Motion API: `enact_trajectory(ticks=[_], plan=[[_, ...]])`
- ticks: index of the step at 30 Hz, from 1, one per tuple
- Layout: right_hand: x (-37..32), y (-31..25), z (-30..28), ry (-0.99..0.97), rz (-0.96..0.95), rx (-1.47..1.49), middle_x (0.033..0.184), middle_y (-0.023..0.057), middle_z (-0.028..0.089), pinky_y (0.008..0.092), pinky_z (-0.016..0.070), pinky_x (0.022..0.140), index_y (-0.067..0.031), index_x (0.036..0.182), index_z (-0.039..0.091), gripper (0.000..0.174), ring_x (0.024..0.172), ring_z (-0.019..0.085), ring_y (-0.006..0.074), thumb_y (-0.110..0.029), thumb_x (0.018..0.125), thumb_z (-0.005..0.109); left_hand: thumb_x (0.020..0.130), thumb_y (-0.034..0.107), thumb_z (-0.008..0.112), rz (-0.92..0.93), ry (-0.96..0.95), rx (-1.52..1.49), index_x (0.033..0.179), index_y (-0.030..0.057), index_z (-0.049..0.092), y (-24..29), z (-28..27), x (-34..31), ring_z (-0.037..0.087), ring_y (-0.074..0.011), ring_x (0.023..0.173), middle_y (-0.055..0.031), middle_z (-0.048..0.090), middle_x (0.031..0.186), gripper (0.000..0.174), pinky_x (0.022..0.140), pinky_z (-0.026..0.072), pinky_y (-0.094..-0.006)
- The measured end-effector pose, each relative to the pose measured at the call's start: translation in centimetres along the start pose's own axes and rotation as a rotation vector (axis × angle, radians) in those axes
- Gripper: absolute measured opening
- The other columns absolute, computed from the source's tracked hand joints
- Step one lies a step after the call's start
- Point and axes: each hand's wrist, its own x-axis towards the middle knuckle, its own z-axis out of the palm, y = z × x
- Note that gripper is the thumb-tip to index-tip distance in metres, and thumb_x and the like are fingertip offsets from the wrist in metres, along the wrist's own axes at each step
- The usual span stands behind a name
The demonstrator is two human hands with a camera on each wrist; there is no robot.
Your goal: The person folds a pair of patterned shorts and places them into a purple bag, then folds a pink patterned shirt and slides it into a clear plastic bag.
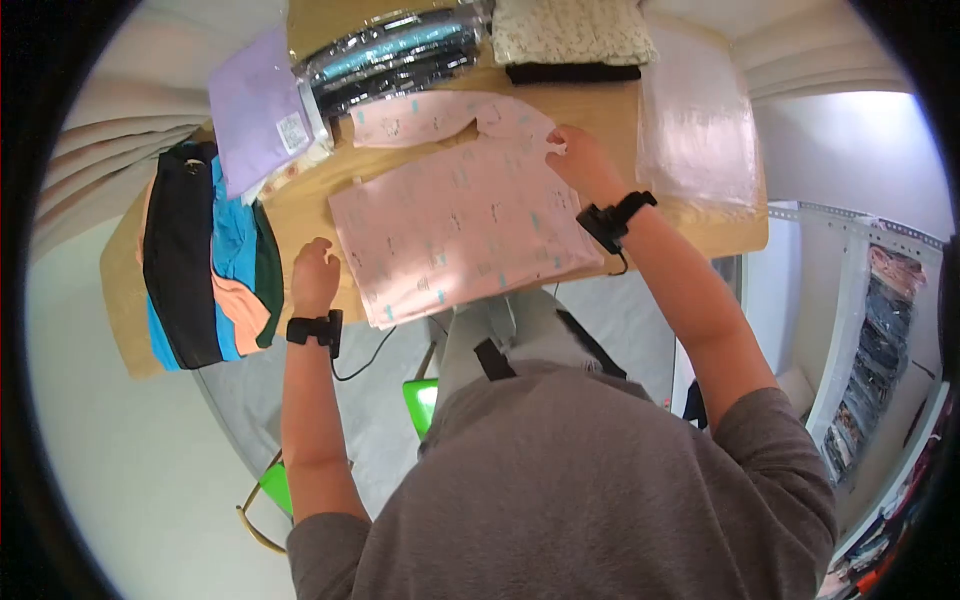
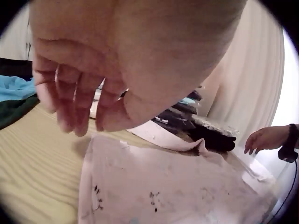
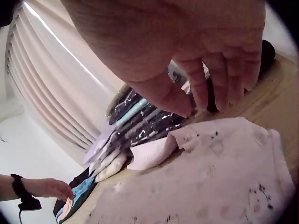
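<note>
A pink printed long-sleeved garment (image 1: 460,225) lies flat on the wooden table in front of me, folded at its right side. One sleeve (image 1: 410,118) stretches leftward along its far edge. My left hand (image 1: 316,277) hovers beside the garment's left edge with its fingers loosely bent; nothing shows between them in the left wrist view. At the garment's far right corner is my right hand (image 1: 585,165). Its fingers hang relaxed over the cloth in the right wrist view, thumb apart from them, holding nothing.
Black, blue, peach and green clothes (image 1: 180,255) lie at the left. A purple packet (image 1: 258,110) and a stack of shiny bagged garments (image 1: 395,60) sit behind. Patterned folded cloth (image 1: 570,30) is at the far side, with clear plastic bags (image 1: 697,120) on the right.
</note>
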Motion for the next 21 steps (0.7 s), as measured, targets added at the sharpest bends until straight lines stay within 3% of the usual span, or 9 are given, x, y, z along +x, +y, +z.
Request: enact_trajectory(ticks=[6, 10, 13, 15, 16, 18, 19, 21], plan=[[9.3, 1.1, 3.9, 0.067, 0.135, -0.179, 0.103, 0.0188, 0.059, 0.0429, 0.0435, 0.087, -0.0029, 0.108, 0.054, 0.045, 0.1, 0.055, 0.0347, -0.029, 0.073, 0.064, 0.072, 0.009, 0.063, 0.057, 0.103, 0.093, 0.108, 0.0078, 0.056, 0.1, 3.4, 7.1, 0.052, -0.0335, 0.1, -0.0145, 0.058, 0.103, 0.037, 0.086, 0.0431, -0.0431], [10.6, 1.3, 6.5, 0.08, 0.076, -0.31, 0.104, 0.0193, 0.059, 0.0447, 0.043, 0.087, -0.0042, 0.114, 0.05, 0.052, 0.098, 0.056, 0.0347, -0.033, 0.073, 0.065, 0.069, 0.008, 0.065, 0.103, 0.162, 0.08, 0.104, 0.0103, 0.055, 1.1, 4.8, 8.9, 0.051, -0.0325, 0.101, -0.0122, 0.058, 0.101, 0.037, 0.086, 0.0416, -0.0438], [10.6, 0.5, 6.2, 0.008, 0.136, -0.321, 0.107, 0.0172, 0.058, 0.0439, 0.0426, 0.088, -0.0051, 0.109, 0.054, 0.049, 0.099, 0.056, 0.034, -0.033, 0.071, 0.067, 0.069, 0.007, 0.064, 0.138, 0.023, 0.079, 0.099, 0.01, 0.056, 1.2, 4.5, 9.5, 0.052, -0.031, 0.099, -0.0094, 0.059, 0.096, 0.031, 0.082, 0.0424, -0.043], [10.7, 0.6, 5.7, -0.214, 0.235, -0.209, 0.107, 0.0145, 0.059, 0.0389, 0.0438, 0.085, -0.0041, 0.103, 0.059, 0.039, 0.096, 0.056, 0.0316, -0.026, 0.071, 0.068, 0.069, 0.006, 0.062, 0.161, 0.011, 0.062, 0.095, 0.0093, 0.056, -0.2, 5.4, 9.7, 0.053, -0.0306, 0.096, -0.0086, 0.059, 0.093, 0.027, 0.08, 0.0423, -0.043], [10.3, 0.8, 5.1, -0.22, 0.241, -0.212, 0.107, 0.0145, 0.059, 0.0389, 0.0438, 0.085, -0.0041, 0.103, 0.059, 0.039, 0.096, 0.056, 0.0316, -0.026, 0.071, 0.068, 0.069, 0.005, 0.061, 0.187, 0.005, 0.045, 0.091, 0.0085, 0.056, -0.8, 6.0, 9.5, 0.053, -0.0301, 0.094, -0.0079, 0.059, 0.09, 0.023, 0.078, 0.0422, -0.0431], [9.3, 0.7, 3.2, -0.176, 0.077, 0.208, 0.102, 0.0132, 0.061, 0.0334, 0.0441, 0.083, -0.0015, 0.096, 0.062, 0.026, 0.092, 0.057, 0.0291, -0.016, 0.074, 0.064, 0.069, 0.004, 0.06, 0.253, 0.007, -0.013, 0.089, 0.008, 0.055, 0.7, 3.2, 8.5, 0.052, -0.0303, 0.09, -0.0085, 0.058, 0.088, 0.02, 0.076, 0.0418, -0.0428], [8.3, 0.5, 2.2, -0.186, 0.083, 0.207, 0.102, 0.0132, 0.061, 0.0334, 0.0441, 0.083, -0.0015, 0.096, 0.062, 0.026, 0.092, 0.057, 0.0291, -0.016, 0.074, 0.064, 0.069, 0.003, 0.058, 0.317, 0.018, -0.064, 0.086, 0.0076, 0.055, 1.5, 1.6, 7.8, 0.052, -0.0304, 0.087, -0.009, 0.057, 0.087, 0.018, 0.075, 0.0414, -0.0426], [4.7, -0.2, 0.3, -0.042, -0.253, 0.364, 0.095, 0.0147, 0.062, 0.0299, 0.044, 0.082, -0.0001, 0.094, 0.062, 0.022, 0.088, 0.057, 0.0276, -0.007, 0.074, 0.062, 0.068, 0.003, 0.058, 0.366, 0.02, -0.037, 0.084, 0.0075, 0.054, 2.2, 0.2, 5.8, 0.051, -0.0304, 0.085, -0.0095, 0.056, 0.085, 0.017, 0.075, 0.0408, -0.0423]])
